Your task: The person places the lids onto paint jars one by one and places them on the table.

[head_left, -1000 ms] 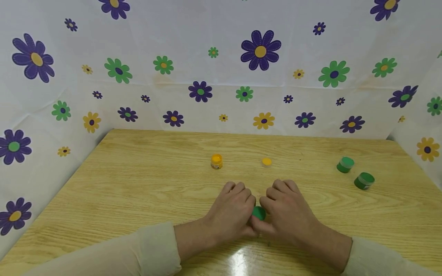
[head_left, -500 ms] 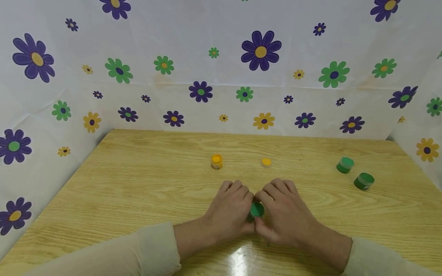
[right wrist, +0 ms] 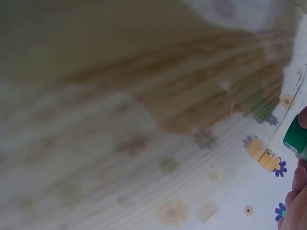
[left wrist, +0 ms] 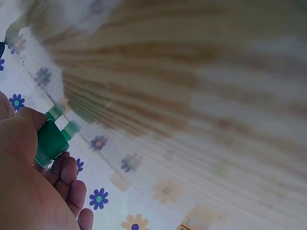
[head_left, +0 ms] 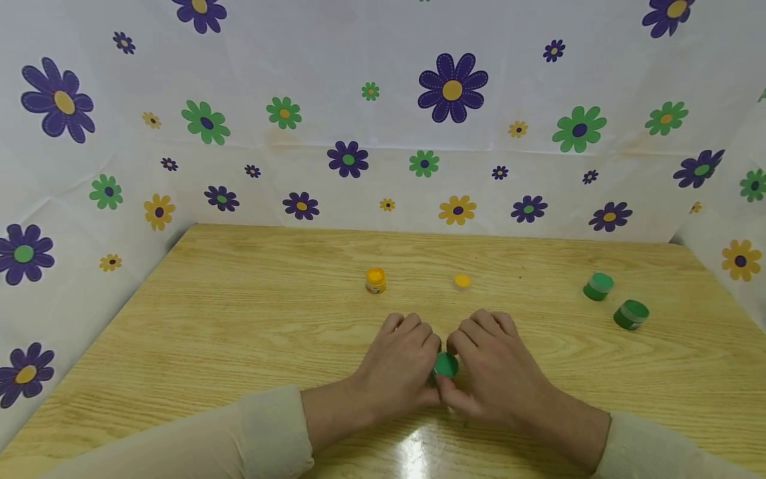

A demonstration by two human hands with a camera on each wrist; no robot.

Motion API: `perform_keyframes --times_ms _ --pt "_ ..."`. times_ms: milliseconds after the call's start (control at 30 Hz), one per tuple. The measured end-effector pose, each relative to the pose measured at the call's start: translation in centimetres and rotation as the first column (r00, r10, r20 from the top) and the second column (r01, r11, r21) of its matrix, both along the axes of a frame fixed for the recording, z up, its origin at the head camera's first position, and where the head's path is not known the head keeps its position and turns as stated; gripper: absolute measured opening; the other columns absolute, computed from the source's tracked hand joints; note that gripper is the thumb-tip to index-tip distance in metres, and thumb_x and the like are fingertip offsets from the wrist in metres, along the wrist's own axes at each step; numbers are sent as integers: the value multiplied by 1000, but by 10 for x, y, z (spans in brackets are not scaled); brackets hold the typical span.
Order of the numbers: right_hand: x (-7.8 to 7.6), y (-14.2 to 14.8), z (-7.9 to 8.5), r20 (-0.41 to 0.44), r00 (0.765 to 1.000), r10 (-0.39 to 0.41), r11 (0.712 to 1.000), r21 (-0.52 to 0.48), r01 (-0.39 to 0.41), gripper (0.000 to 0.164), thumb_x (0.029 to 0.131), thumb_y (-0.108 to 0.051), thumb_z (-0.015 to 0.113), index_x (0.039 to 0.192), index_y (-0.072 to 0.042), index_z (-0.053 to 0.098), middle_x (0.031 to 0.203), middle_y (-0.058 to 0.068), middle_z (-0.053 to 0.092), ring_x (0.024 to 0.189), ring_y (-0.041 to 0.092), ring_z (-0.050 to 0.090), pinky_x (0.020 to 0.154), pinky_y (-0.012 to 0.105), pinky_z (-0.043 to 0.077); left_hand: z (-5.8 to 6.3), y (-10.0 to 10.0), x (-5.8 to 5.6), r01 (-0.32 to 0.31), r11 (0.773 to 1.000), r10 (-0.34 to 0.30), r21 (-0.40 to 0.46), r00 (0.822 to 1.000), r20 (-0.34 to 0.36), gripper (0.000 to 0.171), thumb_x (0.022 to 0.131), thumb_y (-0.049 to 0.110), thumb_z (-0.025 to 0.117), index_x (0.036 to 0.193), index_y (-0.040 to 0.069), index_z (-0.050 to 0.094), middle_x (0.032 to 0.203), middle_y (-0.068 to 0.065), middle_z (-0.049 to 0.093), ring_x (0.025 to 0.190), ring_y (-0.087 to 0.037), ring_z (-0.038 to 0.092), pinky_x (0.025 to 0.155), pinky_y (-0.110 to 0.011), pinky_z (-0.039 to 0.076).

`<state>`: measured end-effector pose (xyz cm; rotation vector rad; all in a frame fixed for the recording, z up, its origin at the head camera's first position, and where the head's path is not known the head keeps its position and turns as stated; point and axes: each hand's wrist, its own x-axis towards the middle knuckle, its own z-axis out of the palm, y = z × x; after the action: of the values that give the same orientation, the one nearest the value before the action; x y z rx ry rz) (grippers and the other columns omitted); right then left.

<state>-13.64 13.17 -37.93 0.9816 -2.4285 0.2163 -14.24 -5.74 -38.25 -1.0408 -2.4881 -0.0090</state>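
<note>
Both sets of fingers are bent round one green jar [head_left: 445, 365]: the left hand [head_left: 397, 366] grips its left side, and the right hand [head_left: 493, 369] pinches it from the right, thumb at the near edge and forefinger at the far one. The jar lies directly between the fingers, touching both hands, neither nearer than the other. It is squat, with no marked long axis; its round top faces up toward the head camera, in the gap between the hands.

Ahead of the left fingers, well apart, stands a yellow pot [head_left: 375, 281]; ahead of the gap lies what looks like a yellow lid [head_left: 462, 282]. Ahead and to the right of the right fingers are a light green pot [head_left: 598, 286] and, closer, a dark green pot [head_left: 632, 314].

The left fingers cover much of the jar's side in the head view, and the right wrist view cuts jar and fingers off at its edge. Pale blur fills most of both wrist views. Whether the jar touches the table [head_left: 269, 286], I cannot tell.
</note>
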Motion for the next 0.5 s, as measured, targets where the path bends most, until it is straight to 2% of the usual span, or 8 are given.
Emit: perform_keyframes --times_ms 500 --pt "0 0 0 -15 999 -34 999 18 35 33 76 -48 63 70 -18 51 70 -6 49 75 17 44 83 40 39 1 1 2 13 1000 -13 -6 1000 0 36 76 51 72 71 18 57 70 8 53 75 -11 46 79 -28 37"
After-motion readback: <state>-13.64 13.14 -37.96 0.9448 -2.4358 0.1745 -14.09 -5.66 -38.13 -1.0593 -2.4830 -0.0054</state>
